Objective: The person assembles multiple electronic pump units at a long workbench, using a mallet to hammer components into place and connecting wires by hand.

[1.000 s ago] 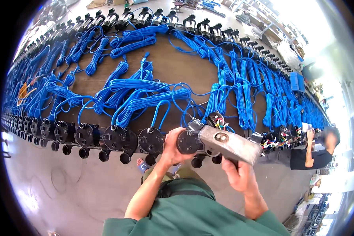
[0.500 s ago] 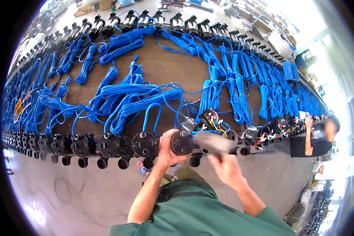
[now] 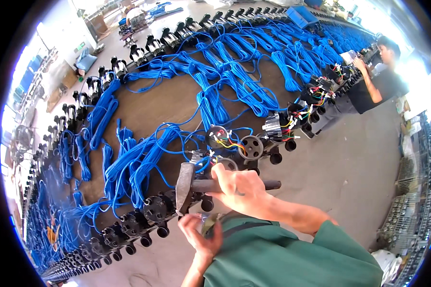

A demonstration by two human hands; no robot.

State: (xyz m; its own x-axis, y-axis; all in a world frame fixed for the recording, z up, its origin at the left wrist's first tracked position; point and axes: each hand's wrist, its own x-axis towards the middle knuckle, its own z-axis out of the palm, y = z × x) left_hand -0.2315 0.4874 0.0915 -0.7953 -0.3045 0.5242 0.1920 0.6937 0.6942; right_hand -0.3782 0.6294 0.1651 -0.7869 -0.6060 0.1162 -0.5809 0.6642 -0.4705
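My right hand (image 3: pixel 242 190) is wrapped round the dark handle of a hammer (image 3: pixel 184 189), whose blocky metal head points left. The hammer hangs over the near row of units and hides part of them. Just below its head is my left hand (image 3: pixel 202 237), thumb and fingers apart, with nothing visible between them. Left of the hammer head sits a round black housing (image 3: pixel 158 208) with a capped front. Beyond my right hand lie an open round black housing (image 3: pixel 217 137) with coloured wires and a spoked black disc (image 3: pixel 251 148).
Bundles of blue cable (image 3: pixel 143 162) lie over the brown bench (image 3: pixel 148 103). Black units line both long edges. A blue crate (image 3: pixel 301 17) stands at the far right. On the right, a co-worker in a dark shirt (image 3: pixel 385 88) reaches toward the same row.
My left hand has let go of the black housing and drawn back. My right hand has brought the hammer leftward, and the view has turned.
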